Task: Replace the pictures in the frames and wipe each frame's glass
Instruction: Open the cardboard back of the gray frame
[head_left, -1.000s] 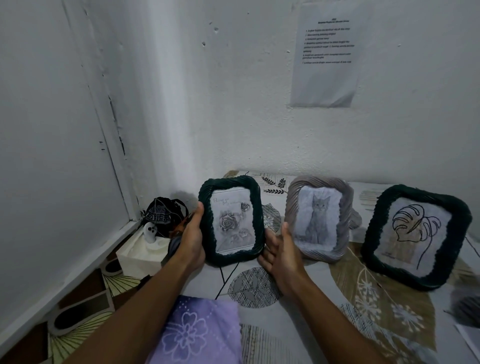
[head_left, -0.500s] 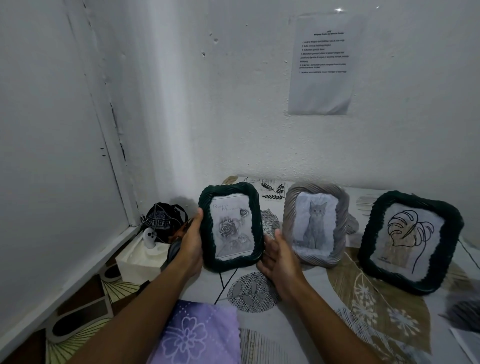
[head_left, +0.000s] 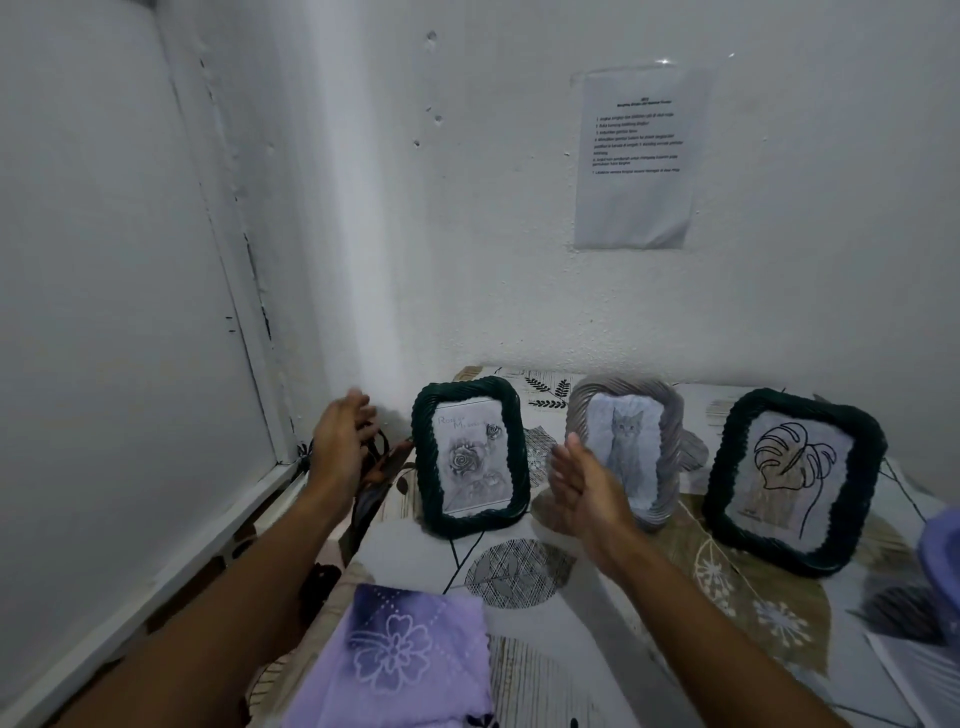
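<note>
My left hand (head_left: 340, 449) and right hand (head_left: 584, 488) are spread wide, holding nothing, on each side of the standing rose picture frame (head_left: 470, 457).

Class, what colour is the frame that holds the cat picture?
Grey, with a ribbed twisted surface: the cat frame, seen in the head view.

The light is dim and cool, with a soft bright band on the wall (head_left: 374, 260) in the far left corner. Glare glints on the taped paper (head_left: 636, 156). The left hand (head_left: 340, 447) is motion-blurred. Straight lines bow toward the picture's edges.
</note>
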